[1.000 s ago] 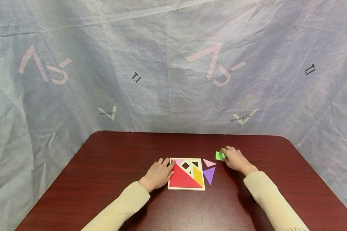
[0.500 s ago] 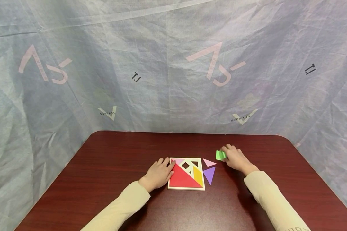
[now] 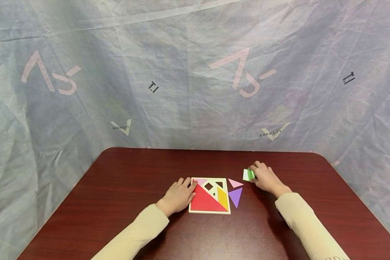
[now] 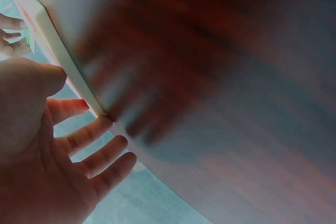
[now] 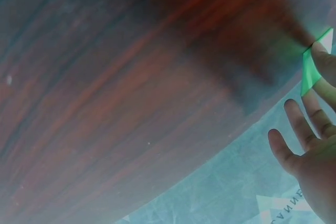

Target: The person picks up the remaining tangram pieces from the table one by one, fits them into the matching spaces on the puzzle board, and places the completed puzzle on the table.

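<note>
A square tangram board (image 3: 209,213) with a pale frame lies on the table, holding red, yellow and pink pieces beside several dark cut-outs. My left hand (image 3: 178,195) rests on its left side, fingertips on the frame and red piece (image 3: 203,202); in the left wrist view the fingers of this hand (image 4: 68,145) are spread along the board's edge (image 4: 65,59). Right of the board, my right hand (image 3: 264,178) pinches a green square tangram piece (image 3: 248,175) between thumb and fingers. The right wrist view shows that green piece (image 5: 311,72) tilted, partly covered by the thumb.
A pink triangle (image 3: 235,183) and a purple triangle (image 3: 235,197) lie just right of the board. The dark red-brown wooden table (image 3: 143,166) has rounded far corners. Behind it hangs a grey printed cloth (image 3: 188,108).
The green square has tilted in my right hand, and its left part now looks pale. The right hand has shifted very slightly up. My left hand and the board have stayed put.
</note>
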Demonstrator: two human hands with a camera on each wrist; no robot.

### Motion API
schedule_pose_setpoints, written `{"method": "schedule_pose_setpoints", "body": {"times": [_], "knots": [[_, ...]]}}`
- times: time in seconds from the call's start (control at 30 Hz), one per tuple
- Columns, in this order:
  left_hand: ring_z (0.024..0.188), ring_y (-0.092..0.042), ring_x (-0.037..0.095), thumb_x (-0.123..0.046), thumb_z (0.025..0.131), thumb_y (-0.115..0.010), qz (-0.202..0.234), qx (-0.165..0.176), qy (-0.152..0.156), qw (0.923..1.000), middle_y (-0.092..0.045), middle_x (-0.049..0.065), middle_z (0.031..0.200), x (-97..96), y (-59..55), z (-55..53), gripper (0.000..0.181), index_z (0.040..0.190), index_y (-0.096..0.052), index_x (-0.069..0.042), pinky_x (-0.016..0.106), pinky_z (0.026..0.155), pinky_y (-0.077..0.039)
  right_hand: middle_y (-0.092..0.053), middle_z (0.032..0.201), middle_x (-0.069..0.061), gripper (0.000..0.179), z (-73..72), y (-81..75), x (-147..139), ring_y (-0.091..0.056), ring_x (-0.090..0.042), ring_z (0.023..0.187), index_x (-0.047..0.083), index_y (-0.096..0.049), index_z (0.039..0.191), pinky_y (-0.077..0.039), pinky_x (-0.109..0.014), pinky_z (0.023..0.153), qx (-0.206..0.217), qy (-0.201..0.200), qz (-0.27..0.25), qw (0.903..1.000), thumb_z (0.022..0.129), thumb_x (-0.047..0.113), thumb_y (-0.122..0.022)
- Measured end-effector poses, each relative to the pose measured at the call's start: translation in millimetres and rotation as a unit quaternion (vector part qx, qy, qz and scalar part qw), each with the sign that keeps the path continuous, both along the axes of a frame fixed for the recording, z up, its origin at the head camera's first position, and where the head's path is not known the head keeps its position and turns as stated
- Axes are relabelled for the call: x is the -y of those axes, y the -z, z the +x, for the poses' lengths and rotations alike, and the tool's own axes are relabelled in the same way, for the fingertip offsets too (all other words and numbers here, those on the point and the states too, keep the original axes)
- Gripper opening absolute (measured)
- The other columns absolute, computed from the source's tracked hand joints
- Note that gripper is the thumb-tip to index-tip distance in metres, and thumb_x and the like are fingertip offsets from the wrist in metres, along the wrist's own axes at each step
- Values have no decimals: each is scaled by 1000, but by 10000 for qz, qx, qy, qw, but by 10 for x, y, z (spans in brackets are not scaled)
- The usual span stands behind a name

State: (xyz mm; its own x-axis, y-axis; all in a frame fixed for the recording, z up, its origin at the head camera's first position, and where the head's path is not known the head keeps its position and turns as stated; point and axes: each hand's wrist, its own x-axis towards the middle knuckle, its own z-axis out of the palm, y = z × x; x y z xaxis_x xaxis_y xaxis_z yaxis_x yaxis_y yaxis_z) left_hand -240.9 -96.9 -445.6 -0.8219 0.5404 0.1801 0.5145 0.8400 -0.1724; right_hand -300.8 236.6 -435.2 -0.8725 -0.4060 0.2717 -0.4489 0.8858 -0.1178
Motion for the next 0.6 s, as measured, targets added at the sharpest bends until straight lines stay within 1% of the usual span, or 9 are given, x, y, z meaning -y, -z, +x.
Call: {"method": "schedule_pose_setpoints", "body": {"times": [0.3,0.6], "knots": [[101,-50,26,-35,93,-47,41,0,19,10000,-50,10,118,1,9,-6,41,128,-52,-14,38,81,-46,-58,101,-11,38,6,-9,-2,-53,-33,94,4,-60,106,-40,-49,71,67,24,86,9999,72,10,-74],[100,-50,26,-34,93,-48,37,-87,51,9999,-50,10,117,7,6,-6,40,128,-53,-14,37,81,-46,-58,95,-8,28,16,-20,-20,-53,-31,92,5,-62,102,-40,-48,71,-86,-18,99,9999,75,7,-71]]}}
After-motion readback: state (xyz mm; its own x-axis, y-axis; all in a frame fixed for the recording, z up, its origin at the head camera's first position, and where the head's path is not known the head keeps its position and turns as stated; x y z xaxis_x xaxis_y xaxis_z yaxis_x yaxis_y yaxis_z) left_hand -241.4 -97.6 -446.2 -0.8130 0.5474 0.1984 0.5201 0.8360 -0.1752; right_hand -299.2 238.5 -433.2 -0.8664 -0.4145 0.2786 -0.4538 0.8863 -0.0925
